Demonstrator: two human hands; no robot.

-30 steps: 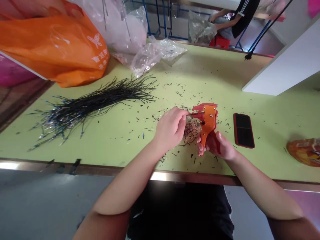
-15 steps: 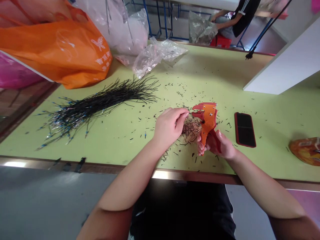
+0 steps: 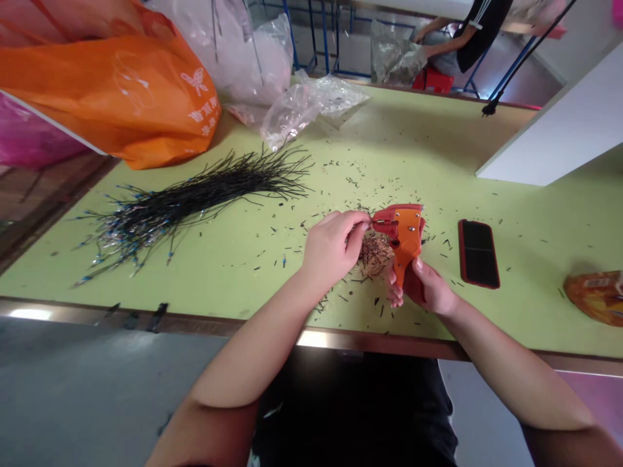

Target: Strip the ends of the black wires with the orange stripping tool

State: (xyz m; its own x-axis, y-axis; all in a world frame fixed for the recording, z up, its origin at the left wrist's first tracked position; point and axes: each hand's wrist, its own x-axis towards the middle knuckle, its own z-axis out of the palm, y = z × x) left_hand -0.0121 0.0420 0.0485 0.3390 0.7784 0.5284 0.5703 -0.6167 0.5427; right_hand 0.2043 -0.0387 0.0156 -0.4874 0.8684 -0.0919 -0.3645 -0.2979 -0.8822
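Observation:
My right hand (image 3: pixel 426 285) is wrapped round the handles of an orange and red wire stripper (image 3: pixel 406 240), whose red jaws point left and look closed. At the jaw tip, the thumb and forefinger of my left hand (image 3: pixel 335 246) pinch the end of a thin dark wire, mostly hidden by the fingers. Below the jaws lies a heap of short wire scraps (image 3: pixel 374 254), partly behind the hands. A bundle of black wires (image 3: pixel 204 191) with blue and clear ends rests on the left of the green table (image 3: pixel 233 285).
An orange bag (image 3: pixel 160 97) and clear plastic bags (image 3: pixel 296 107) stand at the back left. A phone (image 3: pixel 479 253), an orange packet (image 3: pixel 596 295) and a white panel (image 3: pixel 555 123) are at the right. Beyond the table sits a person (image 3: pixel 481 32).
The stripper's jaws have come together and its handles have been squeezed closer. The jaw tip now meets my left fingertips. The view has shifted slightly.

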